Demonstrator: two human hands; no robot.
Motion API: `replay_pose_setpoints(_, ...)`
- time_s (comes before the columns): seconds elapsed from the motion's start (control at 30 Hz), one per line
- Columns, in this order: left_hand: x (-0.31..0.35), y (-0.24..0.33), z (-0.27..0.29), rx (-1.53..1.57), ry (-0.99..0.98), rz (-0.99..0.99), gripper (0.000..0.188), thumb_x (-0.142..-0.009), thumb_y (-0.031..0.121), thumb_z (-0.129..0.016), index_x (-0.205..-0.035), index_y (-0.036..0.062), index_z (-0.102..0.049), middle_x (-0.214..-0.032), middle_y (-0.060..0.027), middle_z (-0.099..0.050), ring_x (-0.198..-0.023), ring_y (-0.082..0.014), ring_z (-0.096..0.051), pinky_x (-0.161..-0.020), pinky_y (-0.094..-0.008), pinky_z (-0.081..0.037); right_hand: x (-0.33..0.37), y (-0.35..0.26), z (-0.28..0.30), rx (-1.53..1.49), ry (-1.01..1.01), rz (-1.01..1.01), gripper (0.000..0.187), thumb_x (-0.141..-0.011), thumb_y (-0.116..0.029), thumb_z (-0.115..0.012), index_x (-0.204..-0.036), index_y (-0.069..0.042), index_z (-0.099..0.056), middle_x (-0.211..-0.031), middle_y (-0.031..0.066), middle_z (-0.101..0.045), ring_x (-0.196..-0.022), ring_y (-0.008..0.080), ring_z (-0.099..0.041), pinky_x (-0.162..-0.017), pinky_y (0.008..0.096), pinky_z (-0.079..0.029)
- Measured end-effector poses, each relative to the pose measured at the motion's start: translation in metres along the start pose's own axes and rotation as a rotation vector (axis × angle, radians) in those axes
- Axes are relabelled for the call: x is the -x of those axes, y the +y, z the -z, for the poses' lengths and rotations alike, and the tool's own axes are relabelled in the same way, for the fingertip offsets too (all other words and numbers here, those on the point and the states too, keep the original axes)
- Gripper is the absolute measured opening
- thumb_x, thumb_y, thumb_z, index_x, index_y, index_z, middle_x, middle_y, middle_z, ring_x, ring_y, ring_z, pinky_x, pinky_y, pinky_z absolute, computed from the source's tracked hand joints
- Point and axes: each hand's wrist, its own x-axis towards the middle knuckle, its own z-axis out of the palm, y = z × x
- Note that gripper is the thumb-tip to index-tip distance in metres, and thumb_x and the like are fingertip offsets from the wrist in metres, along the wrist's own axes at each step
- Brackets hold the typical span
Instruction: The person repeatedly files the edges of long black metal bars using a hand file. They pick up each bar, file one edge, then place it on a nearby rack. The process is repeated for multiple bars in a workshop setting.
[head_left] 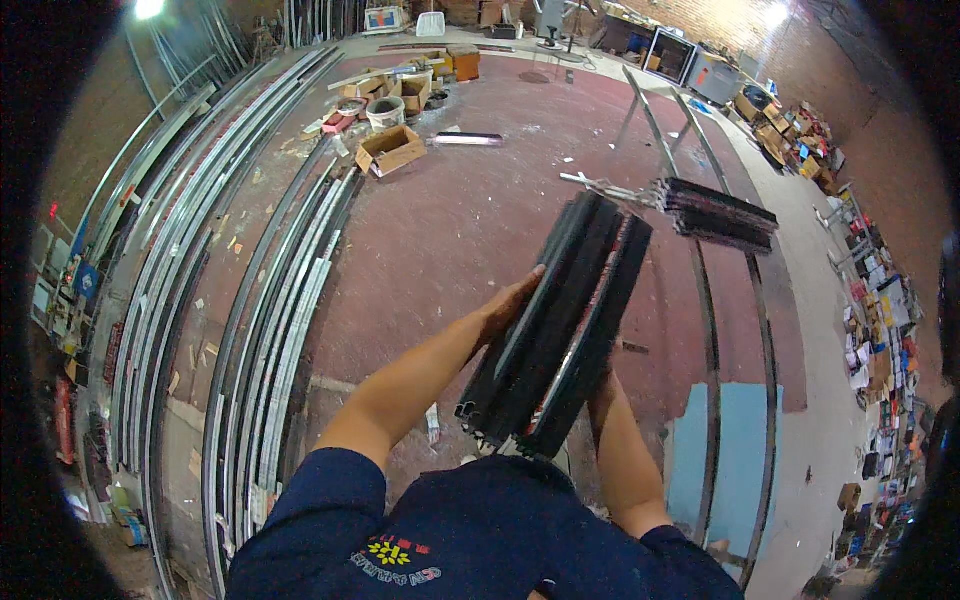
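I hold a thick bundle of long black profiles (560, 320) in front of my chest, tilted with its far end to the right. My left hand (514, 303) grips the bundle's left side; part of its fingers goes out of sight behind the profiles. On the lower right side, my right hand (605, 388) supports the same bundle, its fingers mostly hidden by it. Beyond the bundle's far right end, a second stack of black profiles (718, 215) lies across two long rails (708, 330).
Long metal bars (300, 340) lie in rows along the left. An open cardboard box (391, 150) and a white bucket (385, 112) stand on the red floor (400, 240) at far left. A light blue patch (742, 450) lies under the rails. Cluttered goods (885, 370) line the right wall.
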Motion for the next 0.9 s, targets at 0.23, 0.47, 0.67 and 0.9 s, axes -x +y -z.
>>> replay_pose_setpoints(0.23,-0.083,0.121,0.191,0.055,0.079,-0.138,0.072,-0.094,0.063,-0.044,-0.137,0.0061,-0.052,-0.132,-0.0136,-0.058,-0.115,-0.0262,-0.06,-0.104,-0.0369,-0.044,-0.243,0.059,-0.026,-0.057,-0.1,-0.125,0.076,-0.088,-0.067,-0.047,-0.14,-0.011,-0.044,-0.132,0.0103,-0.051,-0.115,0.031,-0.05,-0.1,0.0454,-0.042)
replay_pose_setpoints(0.47,-0.167,0.299,0.3,0.017,0.222,0.002,0.075,-0.091,0.066,-0.046,-0.137,0.0064,-0.053,-0.13,-0.0133,-0.06,-0.112,-0.0252,-0.062,-0.101,-0.0372,-0.045,-0.467,0.072,-0.05,-0.065,-0.08,-0.19,0.079,-0.086,-0.068,-0.049,-0.141,-0.012,-0.042,-0.134,0.0101,-0.049,-0.118,0.0313,-0.049,-0.102,0.0462,-0.041)
replay_pose_setpoints(0.67,-0.239,0.441,0.385,-0.126,0.283,-0.062,0.073,-0.09,0.066,-0.049,-0.129,0.0057,-0.06,-0.123,-0.0117,-0.064,-0.106,-0.024,-0.063,-0.095,-0.0328,-0.047,-0.63,0.076,-0.095,-0.034,-0.107,-0.169,0.081,-0.085,-0.068,-0.05,-0.143,-0.012,-0.04,-0.137,0.01,-0.047,-0.12,0.0315,-0.048,-0.103,0.0469,-0.041)
replay_pose_setpoints(0.9,-0.382,0.596,0.53,-0.258,0.127,0.019,0.075,-0.088,0.07,-0.047,-0.124,0.006,-0.065,-0.118,-0.0125,-0.066,-0.102,-0.0252,-0.064,-0.093,-0.0343,-0.046,-0.847,0.099,-0.12,0.019,-0.063,-0.036,0.084,-0.084,-0.069,-0.051,-0.144,-0.012,-0.038,-0.14,0.0098,-0.046,-0.123,0.0317,-0.046,-0.105,0.0477,-0.04)
